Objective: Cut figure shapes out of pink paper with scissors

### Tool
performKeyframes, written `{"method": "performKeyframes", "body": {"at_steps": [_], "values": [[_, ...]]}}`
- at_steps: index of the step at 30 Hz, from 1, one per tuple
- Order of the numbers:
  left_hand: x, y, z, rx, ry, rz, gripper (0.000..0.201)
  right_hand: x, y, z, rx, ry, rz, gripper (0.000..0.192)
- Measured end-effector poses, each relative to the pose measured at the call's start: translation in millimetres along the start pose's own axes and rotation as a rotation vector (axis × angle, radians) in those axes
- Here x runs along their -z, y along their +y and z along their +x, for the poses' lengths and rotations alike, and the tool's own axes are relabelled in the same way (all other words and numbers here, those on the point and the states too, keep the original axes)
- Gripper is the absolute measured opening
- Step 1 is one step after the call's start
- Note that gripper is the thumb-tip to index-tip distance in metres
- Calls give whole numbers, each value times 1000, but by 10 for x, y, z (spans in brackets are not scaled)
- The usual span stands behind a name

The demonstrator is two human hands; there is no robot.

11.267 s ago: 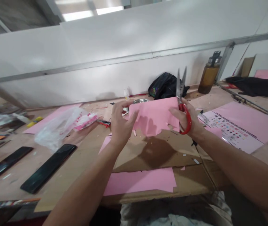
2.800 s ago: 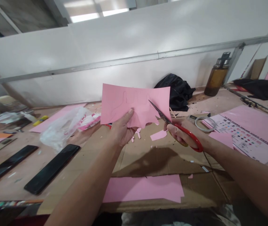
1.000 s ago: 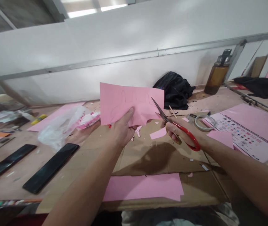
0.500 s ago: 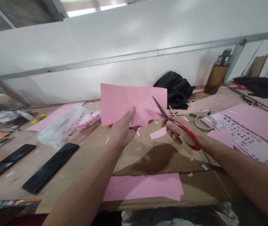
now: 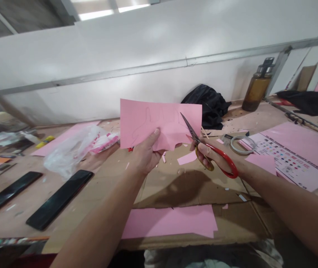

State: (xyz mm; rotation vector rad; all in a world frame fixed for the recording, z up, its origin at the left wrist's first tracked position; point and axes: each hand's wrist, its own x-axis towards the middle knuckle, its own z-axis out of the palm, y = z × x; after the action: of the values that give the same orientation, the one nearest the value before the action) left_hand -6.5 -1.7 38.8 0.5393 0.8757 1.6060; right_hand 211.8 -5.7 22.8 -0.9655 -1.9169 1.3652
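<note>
My left hand [image 5: 145,154] holds up a pink paper sheet [image 5: 147,121] by its lower edge, thumb on the front. A faint pencil outline shows on the sheet, and its bottom edge is cut ragged. My right hand [image 5: 213,156] grips red-handled scissors [image 5: 207,149], whose blades point up-left into the sheet's right part. Both hands hover above a flattened piece of cardboard [image 5: 186,186] on the table.
Another pink sheet [image 5: 170,221] lies at the near edge. Two black phones [image 5: 60,199] [image 5: 6,195] lie left, beside a plastic bag [image 5: 72,150]. Tape roll [image 5: 240,144], printed pink sheet [image 5: 292,152], brown bottle [image 5: 257,87] and black bag [image 5: 206,106] are right and behind. Paper scraps litter the cardboard.
Over the last second the sheet shifted slightly right and the scissor blades moved a little further into it. Eleven seconds ago the sheet lay lower, with the scissors pointing upward.
</note>
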Motion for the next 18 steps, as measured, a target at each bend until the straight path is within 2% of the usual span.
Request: {"method": "performKeyframes", "body": {"at_steps": [18], "values": [[-1,0,5,-6,-21,-11,44,-3,89,59,-8,38,-25,47]]}}
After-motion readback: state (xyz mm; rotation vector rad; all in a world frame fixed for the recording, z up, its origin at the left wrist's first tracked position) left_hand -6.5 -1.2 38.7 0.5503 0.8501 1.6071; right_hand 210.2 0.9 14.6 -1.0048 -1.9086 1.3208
